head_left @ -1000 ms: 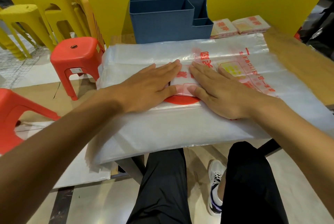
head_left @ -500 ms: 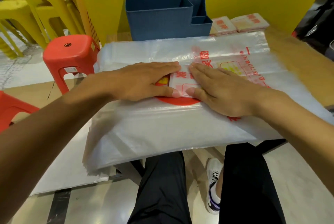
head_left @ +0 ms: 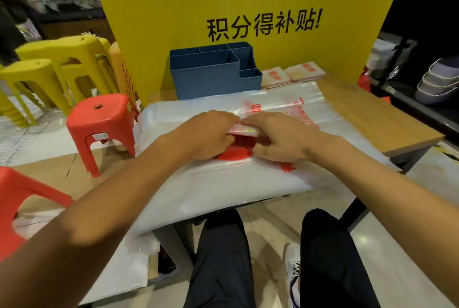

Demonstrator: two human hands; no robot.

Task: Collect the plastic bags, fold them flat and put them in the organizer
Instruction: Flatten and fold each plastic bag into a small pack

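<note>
— Hands first: what were they doing?

— Both the left hand (head_left: 207, 135) and the right hand (head_left: 280, 137) had their fingers curled round a small folded bag (head_left: 244, 129), pinching it from either side and lifting its near edge off the stack (head_left: 223, 183).

— Start with the big things, though.

— The counter (head_left: 377, 119) carried a wide stack of loose clear bags that drooped over its near edge. Behind the stack stood the blue organizer (head_left: 211, 79), and just beside that lay two folded packets (head_left: 293, 74).

— How would that folded bag handle?

— Light and soft, I judged, with no stiffness of its own. The film looked slick, and the sheet beneath was equally slick, so the packet could slide or spring open if the pinch relaxed.

— So where to hold it?

— Across the folded thickness, thumb below and fingers above, near both ends, as the hands already had it. One hand at the middle would probably serve for carrying it to the organizer, squeezed so the layers stayed flat.

— Which compartment?

— I couldn't tell from that view.
</note>
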